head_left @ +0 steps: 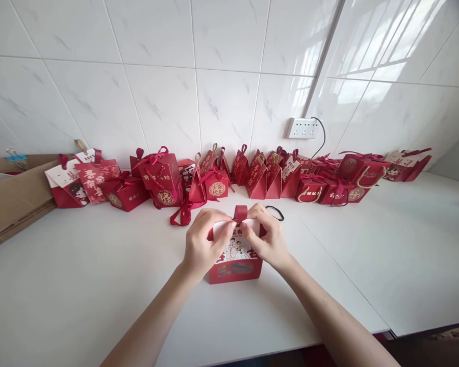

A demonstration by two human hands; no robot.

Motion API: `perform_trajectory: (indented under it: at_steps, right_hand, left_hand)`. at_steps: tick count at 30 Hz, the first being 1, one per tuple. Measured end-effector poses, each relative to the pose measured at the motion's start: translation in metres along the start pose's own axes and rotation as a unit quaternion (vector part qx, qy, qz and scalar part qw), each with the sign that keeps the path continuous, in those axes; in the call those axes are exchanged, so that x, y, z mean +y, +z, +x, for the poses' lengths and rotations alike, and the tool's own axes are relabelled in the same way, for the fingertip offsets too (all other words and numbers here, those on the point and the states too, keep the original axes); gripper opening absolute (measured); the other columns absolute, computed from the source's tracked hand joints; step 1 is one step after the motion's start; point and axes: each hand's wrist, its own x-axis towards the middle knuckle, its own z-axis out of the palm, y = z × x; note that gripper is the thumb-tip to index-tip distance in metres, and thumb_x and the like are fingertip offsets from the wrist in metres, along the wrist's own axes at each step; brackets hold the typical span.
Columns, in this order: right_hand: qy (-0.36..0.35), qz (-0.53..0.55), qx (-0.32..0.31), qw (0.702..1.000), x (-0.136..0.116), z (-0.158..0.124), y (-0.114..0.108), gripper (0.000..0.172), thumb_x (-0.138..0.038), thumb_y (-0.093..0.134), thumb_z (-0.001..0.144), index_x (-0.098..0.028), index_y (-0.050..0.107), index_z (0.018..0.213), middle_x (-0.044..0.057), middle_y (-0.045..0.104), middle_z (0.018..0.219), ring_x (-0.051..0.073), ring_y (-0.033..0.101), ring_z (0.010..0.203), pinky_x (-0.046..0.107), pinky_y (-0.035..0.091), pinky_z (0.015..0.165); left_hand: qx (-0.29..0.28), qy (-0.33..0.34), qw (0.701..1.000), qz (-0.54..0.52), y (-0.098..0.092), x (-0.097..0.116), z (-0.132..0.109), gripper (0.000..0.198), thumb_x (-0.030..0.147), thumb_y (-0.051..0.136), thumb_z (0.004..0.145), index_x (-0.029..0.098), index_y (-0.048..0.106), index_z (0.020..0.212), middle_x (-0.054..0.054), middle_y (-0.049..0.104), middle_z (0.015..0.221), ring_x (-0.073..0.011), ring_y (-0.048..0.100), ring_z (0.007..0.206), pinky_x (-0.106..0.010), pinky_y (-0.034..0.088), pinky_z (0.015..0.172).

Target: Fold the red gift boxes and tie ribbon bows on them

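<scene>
A red and white candy gift box [236, 272] stands upright on the white table in front of me. Its white front carries a printed couple, and a clear window lower down shows wrapped contents. A dark red ribbon loop [240, 212] sticks up from its top. My left hand [208, 234] pinches the top edge at the left of the loop, thumb in front and fingers behind. On the other side my right hand [266, 235] pinches the same edge, its thumb beside the loop. The fingertips behind the box are partly hidden.
Several red gift boxes [161, 173] with ribbons line the tiled wall [229, 107]. A cardboard box [19, 204] stands at the left. Behind my right hand lies a black hair tie [278, 210]. A power strip [301, 128] with a black cable is on the wall.
</scene>
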Motion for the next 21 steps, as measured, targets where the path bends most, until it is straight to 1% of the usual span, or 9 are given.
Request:
perform_trajectory:
  at_steps: [3, 6, 8, 10, 13, 14, 16, 18, 21]
  right_hand:
    - [-0.007, 0.005, 0.007, 1.0, 0.0, 0.001, 0.0, 0.007, -0.016, 0.053, 0.083, -0.02, 0.057, 0.078, -0.001, 0.049, 0.07, 0.013, 0.047, 0.064, 0.026, 0.039, 0.06]
    - [-0.004, 0.013, 0.006, 1.0, 0.0, 0.001, 0.001, 0.007, -0.016, 0.053, 0.083, -0.019, 0.059, 0.08, -0.001, 0.051, 0.071, 0.013, 0.048, 0.064, 0.026, 0.04, 0.06]
    - [0.007, 0.026, 0.004, 1.0, 0.001, 0.001, 0.001, 0.007, -0.018, 0.054, 0.084, -0.018, 0.061, 0.083, 0.0, 0.052, 0.073, 0.012, 0.049, 0.064, 0.026, 0.041, 0.06]
    - [0.017, 0.039, 0.001, 0.999, 0.002, 0.001, 0.001, 0.008, -0.019, 0.055, 0.084, -0.018, 0.063, 0.084, 0.001, 0.053, 0.074, 0.013, 0.051, 0.065, 0.026, 0.042, 0.061]
    - [0.012, 0.046, 0.0, 0.999, 0.002, 0.001, 0.002, 0.007, -0.018, 0.055, 0.083, -0.017, 0.062, 0.084, 0.0, 0.052, 0.072, 0.013, 0.05, 0.065, 0.026, 0.043, 0.062]
    - [0.007, 0.046, 0.0, 0.999, 0.002, 0.002, 0.002, 0.006, -0.019, 0.056, 0.084, -0.017, 0.062, 0.084, 0.0, 0.051, 0.072, 0.013, 0.051, 0.066, 0.027, 0.043, 0.062]
    - [0.006, 0.047, -0.002, 0.999, 0.002, 0.002, 0.001, 0.007, -0.022, 0.057, 0.086, -0.018, 0.062, 0.085, 0.0, 0.051, 0.072, 0.013, 0.05, 0.066, 0.027, 0.043, 0.063]
    - [0.008, 0.052, -0.004, 0.999, 0.002, 0.003, 0.0, 0.01, -0.025, 0.057, 0.088, -0.017, 0.062, 0.086, 0.0, 0.05, 0.071, 0.013, 0.049, 0.065, 0.027, 0.043, 0.062]
    - [0.004, 0.061, -0.016, 0.998, 0.001, 0.003, -0.002, 0.009, -0.021, 0.055, 0.089, -0.016, 0.063, 0.087, -0.001, 0.049, 0.072, 0.012, 0.049, 0.066, 0.026, 0.043, 0.063]
  left_hand:
    - [0.004, 0.032, 0.998, 0.046, -0.001, 0.0, 0.001, 0.005, 0.014, 0.061, 0.084, 0.019, 0.058, 0.085, -0.002, 0.062, 0.08, -0.014, 0.061, 0.078, -0.027, 0.053, 0.071]
    - [0.007, 0.038, 0.997, 0.071, -0.001, 0.001, 0.002, 0.007, 0.013, 0.061, 0.083, 0.018, 0.059, 0.087, -0.005, 0.061, 0.087, -0.0155, 0.062, 0.085, -0.028, 0.054, 0.075]
    - [-0.002, 0.014, 0.998, 0.058, 0.0, 0.004, 0.003, 0.01, 0.016, 0.064, 0.081, 0.018, 0.059, 0.09, -0.005, 0.063, 0.089, -0.0161, 0.063, 0.087, -0.028, 0.054, 0.076]
    - [-0.012, -0.04, 0.999, 0.03, 0.0, 0.007, 0.005, 0.014, 0.02, 0.066, 0.08, 0.018, 0.06, 0.092, -0.004, 0.065, 0.088, -0.0153, 0.064, 0.083, -0.026, 0.054, 0.074]
    - [-0.018, -0.111, 0.994, 0.007, 0.0, 0.01, 0.007, 0.004, 0.021, 0.065, 0.082, 0.019, 0.063, 0.085, 0.0, 0.067, 0.078, -0.0116, 0.064, 0.073, -0.02, 0.053, 0.066]
    - [-0.015, -0.118, 0.993, 0.008, 0.0, 0.011, 0.008, 0.003, 0.021, 0.065, 0.082, 0.019, 0.064, 0.081, 0.001, 0.067, 0.074, -0.0105, 0.063, 0.069, -0.019, 0.052, 0.063]
    - [0.001, -0.118, 0.993, 0.018, 0.001, 0.011, 0.008, 0.008, 0.021, 0.066, 0.081, 0.018, 0.063, 0.075, 0.003, 0.066, 0.067, -0.0088, 0.061, 0.061, -0.017, 0.05, 0.058]
    - [0.018, -0.112, 0.993, 0.028, 0.002, 0.01, 0.008, 0.01, 0.021, 0.067, 0.08, 0.018, 0.063, 0.072, 0.004, 0.064, 0.063, -0.0078, 0.059, 0.056, -0.016, 0.048, 0.054]
    - [0.031, -0.117, 0.992, 0.03, 0.004, 0.009, 0.007, 0.01, 0.022, 0.068, 0.079, 0.018, 0.063, 0.072, 0.005, 0.063, 0.061, -0.007, 0.056, 0.052, -0.016, 0.046, 0.051]
